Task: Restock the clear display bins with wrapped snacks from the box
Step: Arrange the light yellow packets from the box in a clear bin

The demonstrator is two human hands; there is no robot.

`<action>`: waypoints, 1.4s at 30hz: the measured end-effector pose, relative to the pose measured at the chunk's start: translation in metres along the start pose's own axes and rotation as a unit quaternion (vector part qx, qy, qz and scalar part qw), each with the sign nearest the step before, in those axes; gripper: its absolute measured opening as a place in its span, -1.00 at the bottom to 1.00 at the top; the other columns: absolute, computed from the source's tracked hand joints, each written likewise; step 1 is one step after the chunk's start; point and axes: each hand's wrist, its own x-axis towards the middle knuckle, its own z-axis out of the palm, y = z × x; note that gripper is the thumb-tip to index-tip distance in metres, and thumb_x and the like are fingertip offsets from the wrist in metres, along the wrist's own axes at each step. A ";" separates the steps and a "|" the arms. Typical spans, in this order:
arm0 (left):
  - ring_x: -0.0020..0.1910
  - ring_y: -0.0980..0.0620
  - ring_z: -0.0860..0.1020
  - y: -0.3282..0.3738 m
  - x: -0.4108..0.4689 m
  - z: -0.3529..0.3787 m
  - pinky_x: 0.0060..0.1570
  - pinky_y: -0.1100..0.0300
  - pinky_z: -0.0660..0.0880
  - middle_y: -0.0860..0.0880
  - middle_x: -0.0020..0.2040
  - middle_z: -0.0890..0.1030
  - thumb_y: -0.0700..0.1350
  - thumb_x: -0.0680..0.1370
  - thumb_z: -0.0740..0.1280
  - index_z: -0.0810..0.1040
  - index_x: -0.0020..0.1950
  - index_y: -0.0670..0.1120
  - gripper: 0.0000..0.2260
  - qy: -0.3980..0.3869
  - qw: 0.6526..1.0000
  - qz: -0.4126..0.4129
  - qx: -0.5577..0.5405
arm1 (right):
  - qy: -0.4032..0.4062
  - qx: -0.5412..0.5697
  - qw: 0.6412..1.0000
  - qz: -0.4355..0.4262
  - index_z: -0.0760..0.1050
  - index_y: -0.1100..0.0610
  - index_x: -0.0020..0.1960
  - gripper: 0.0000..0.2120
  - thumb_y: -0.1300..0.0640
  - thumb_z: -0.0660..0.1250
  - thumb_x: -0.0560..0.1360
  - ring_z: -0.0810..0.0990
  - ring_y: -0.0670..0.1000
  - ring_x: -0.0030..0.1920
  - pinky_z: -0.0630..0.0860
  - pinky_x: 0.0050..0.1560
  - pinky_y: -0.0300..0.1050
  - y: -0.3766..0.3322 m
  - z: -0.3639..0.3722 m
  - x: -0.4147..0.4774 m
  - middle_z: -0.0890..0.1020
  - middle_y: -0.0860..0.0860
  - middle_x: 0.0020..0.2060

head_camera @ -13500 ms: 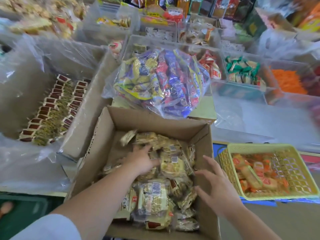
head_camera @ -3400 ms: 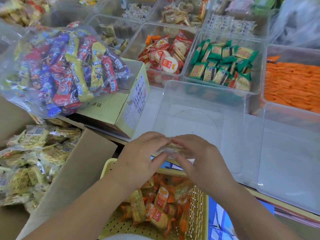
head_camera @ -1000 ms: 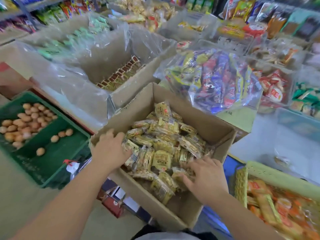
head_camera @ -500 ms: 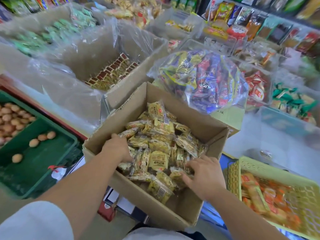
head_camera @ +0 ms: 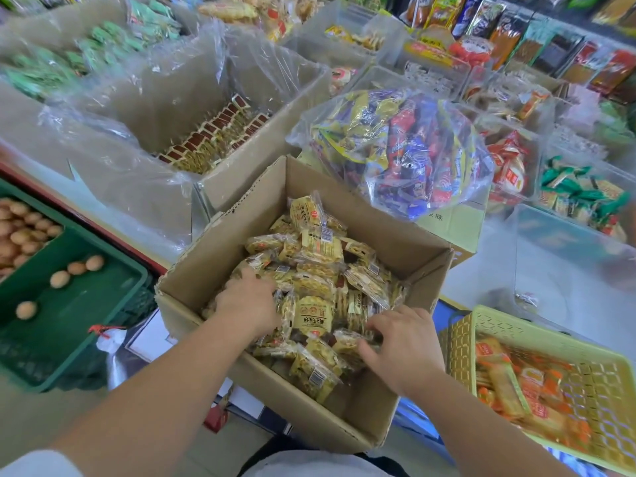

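Person's got both hands down in the cardboard box [head_camera: 223, 249], which sits front and center and is piled with yellow wrapped snacks [head_camera: 316, 266]. The left hand [head_camera: 249, 304] is pushed into the left side of the pile with its fingers buried under the packets, so can't tell if it's actually grabbing anything. The right hand [head_camera: 406, 346] is at the near right of the pile, fingers and thumb curled round a few of the snacks.

Off to the right, past the box, there's a clear bin [head_camera: 550, 242] on the table (pretty much bare inside, just one little wrapped thing at the bottom). Just beside the right arm sits a yellow basket [head_camera: 457, 342] of orange packets. A big bag of candy bars [head_camera: 399, 149] rests behind the box, and a green crate [head_camera: 79, 304] with eggs [head_camera: 60, 278] is down on the left.
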 end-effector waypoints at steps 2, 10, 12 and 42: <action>0.42 -0.30 0.31 0.005 0.004 0.005 0.27 -0.16 0.48 -0.20 0.54 0.13 0.21 0.51 0.43 0.41 0.46 0.05 -0.42 -0.012 1.000 -0.012 0.009 | 0.001 0.003 1.000 -0.001 0.63 -0.13 -0.11 -0.62 -0.32 0.15 0.45 0.50 -0.07 -0.19 0.38 -0.04 -0.06 0.001 0.000 -0.001 0.58 -0.18 -0.31; 0.42 -0.35 0.32 0.001 0.015 0.009 0.30 -0.16 0.50 -0.18 0.46 0.22 -0.09 0.59 0.40 0.56 0.32 -0.02 -0.70 -0.010 0.999 -0.034 -0.027 | 0.006 0.010 1.000 0.000 0.62 -0.13 -0.14 -0.64 -0.30 0.14 0.45 0.49 -0.09 -0.20 0.42 -0.01 -0.06 0.001 -0.002 -0.003 0.58 -0.19 -0.31; 0.38 -0.32 0.37 0.000 0.014 0.009 0.28 -0.12 0.51 -0.18 0.44 0.25 -0.13 0.60 0.36 0.57 0.30 -0.03 -0.73 0.003 0.999 -0.030 -0.029 | 0.008 0.009 1.000 0.000 0.60 -0.13 -0.17 -0.64 -0.30 0.13 0.45 0.47 -0.09 -0.23 0.41 -0.02 -0.06 0.000 -0.002 -0.003 0.56 -0.19 -0.34; -0.10 0.03 0.56 -0.031 -0.065 -0.029 -0.15 0.10 0.42 0.09 -0.13 0.60 -0.10 0.57 0.44 0.56 -0.32 0.01 -0.75 0.224 0.934 0.023 -0.277 | -0.047 0.031 0.998 -0.016 0.56 -0.13 -0.08 -0.56 -0.36 0.01 0.49 0.49 -0.06 -0.13 0.43 0.12 0.00 0.004 -0.011 -0.007 0.57 -0.17 -0.24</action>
